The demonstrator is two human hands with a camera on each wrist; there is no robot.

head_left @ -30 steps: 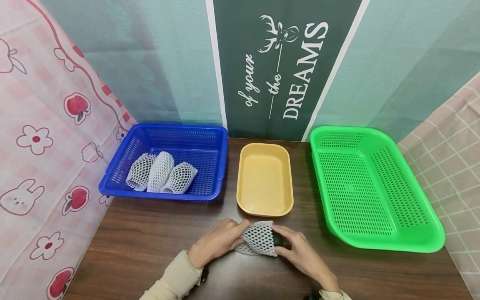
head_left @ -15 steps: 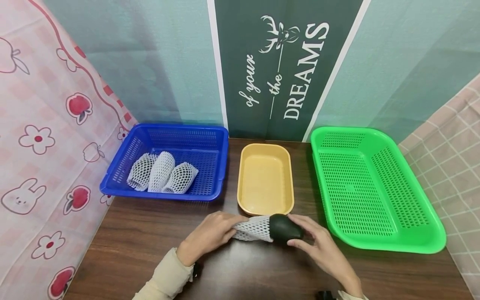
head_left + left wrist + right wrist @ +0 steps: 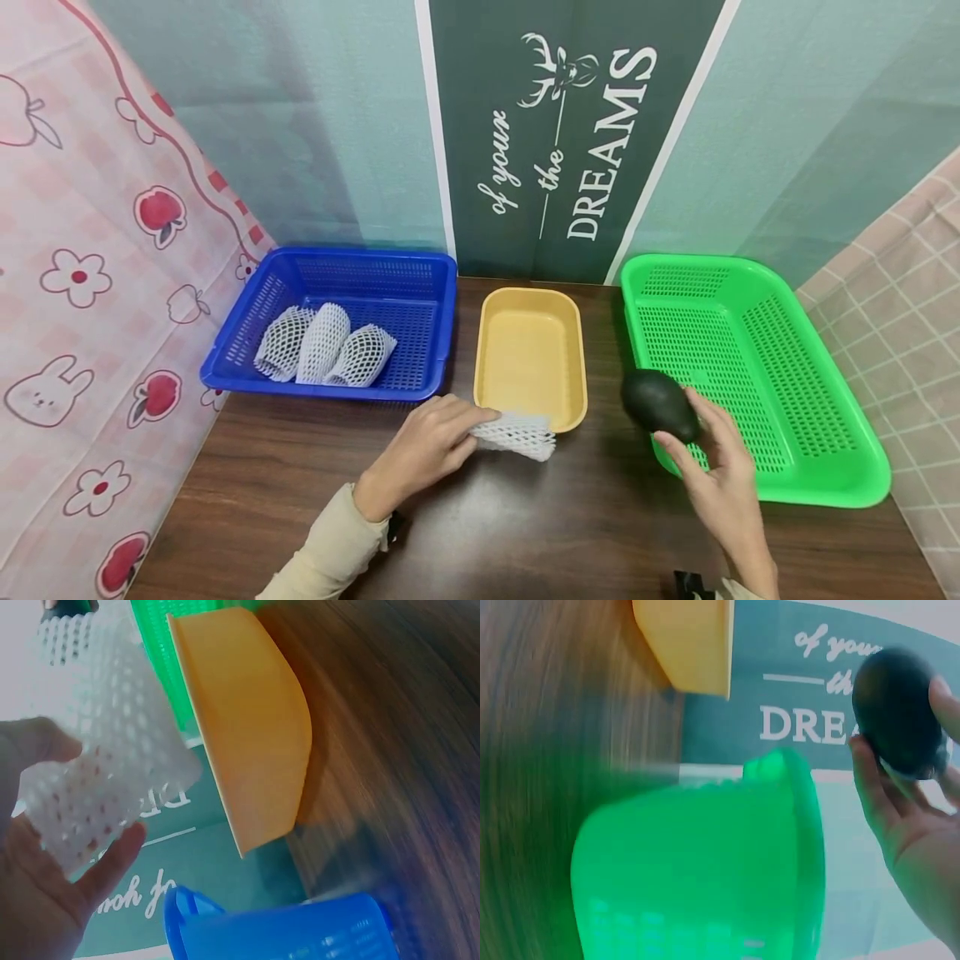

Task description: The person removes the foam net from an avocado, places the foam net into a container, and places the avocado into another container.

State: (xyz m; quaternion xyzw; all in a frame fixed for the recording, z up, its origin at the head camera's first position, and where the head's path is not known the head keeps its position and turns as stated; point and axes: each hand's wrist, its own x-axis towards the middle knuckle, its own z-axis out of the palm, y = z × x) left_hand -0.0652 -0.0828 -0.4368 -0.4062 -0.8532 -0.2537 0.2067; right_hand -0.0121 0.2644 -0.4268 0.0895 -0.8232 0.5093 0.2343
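Note:
My left hand (image 3: 423, 450) pinches the end of a limp white foam net sleeve (image 3: 519, 435), just over the near end of the yellow tray (image 3: 483, 367). In the left wrist view the sleeve (image 3: 112, 705) hangs loose between thumb and fingers, with no fruit seen inside it. Bare of netting, a dark oval avocado (image 3: 658, 404) is held between the thumb and fingers of my right hand (image 3: 723, 475). It is above the near left rim of the green basket (image 3: 847, 467). The right wrist view shows the avocado (image 3: 896, 705) gripped from below.
A blue basket (image 3: 442, 333) stands at the left, with several net-wrapped pieces (image 3: 324, 342) lying in it. The yellow tray sits between the two baskets on the brown wooden table (image 3: 540, 550). Fabric hangings (image 3: 360, 167) close off the back and sides.
The avocado has come out of the foam net sleeve. My right hand has carried it rightward to the green basket, while my left hand keeps the slack sleeve near the yellow tray.

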